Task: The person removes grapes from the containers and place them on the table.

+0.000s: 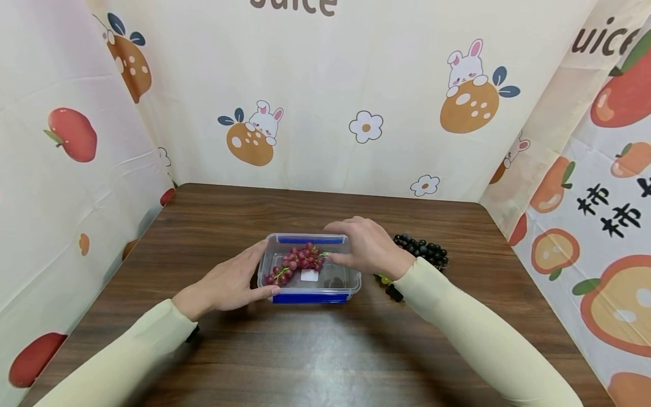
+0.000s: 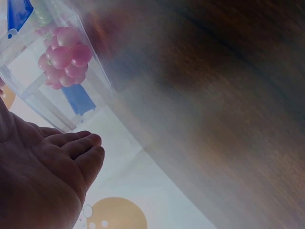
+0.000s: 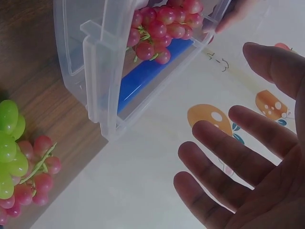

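Observation:
A clear plastic food container (image 1: 348, 282) with blue clips stands on the brown table, and a bunch of red grapes (image 1: 300, 261) lies in it. My left hand (image 1: 229, 281) is at the container's left end, its fingers along the side and its thumb by the front corner. In the left wrist view, that left hand (image 2: 52, 167) has its fingers nearly straight. Over the container's right end is my right hand (image 1: 365, 246). The right wrist view shows the right hand (image 3: 248, 162) with spread fingers, holding nothing, above the grapes.
Dark grapes (image 1: 424, 250) lie on the table (image 1: 325, 350) right of the container. Green grapes (image 3: 7, 148) and another red bunch (image 3: 40, 183) are beside them, partly hidden by the right forearm in the head view. Printed cloth (image 1: 315, 73) hangs behind the table and at both sides.

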Available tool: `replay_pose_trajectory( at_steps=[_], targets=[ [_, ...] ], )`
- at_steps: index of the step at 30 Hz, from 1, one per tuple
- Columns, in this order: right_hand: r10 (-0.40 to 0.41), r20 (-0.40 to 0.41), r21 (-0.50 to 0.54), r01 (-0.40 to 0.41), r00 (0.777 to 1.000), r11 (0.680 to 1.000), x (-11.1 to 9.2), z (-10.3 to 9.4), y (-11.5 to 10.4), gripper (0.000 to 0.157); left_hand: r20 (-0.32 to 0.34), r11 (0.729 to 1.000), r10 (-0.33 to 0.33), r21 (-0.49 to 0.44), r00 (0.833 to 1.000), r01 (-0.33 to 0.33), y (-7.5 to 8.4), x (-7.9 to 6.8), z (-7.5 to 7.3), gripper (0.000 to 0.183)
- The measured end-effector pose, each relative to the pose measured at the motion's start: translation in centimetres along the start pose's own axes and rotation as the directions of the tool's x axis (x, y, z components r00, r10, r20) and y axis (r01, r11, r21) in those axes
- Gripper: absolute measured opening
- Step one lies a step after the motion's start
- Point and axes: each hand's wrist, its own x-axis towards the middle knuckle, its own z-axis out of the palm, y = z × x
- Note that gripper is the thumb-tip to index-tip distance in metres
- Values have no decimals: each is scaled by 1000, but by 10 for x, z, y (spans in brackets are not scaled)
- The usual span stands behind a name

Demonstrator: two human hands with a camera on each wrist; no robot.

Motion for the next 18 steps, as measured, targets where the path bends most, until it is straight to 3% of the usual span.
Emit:
replay_pose_trajectory(
  at_steps=[18],
  targets=[
    [5, 63, 2, -5, 998, 1000, 11, 9, -6, 53, 0, 1000, -5, -6, 1000, 5, -1, 1, 0, 118]
  ],
)
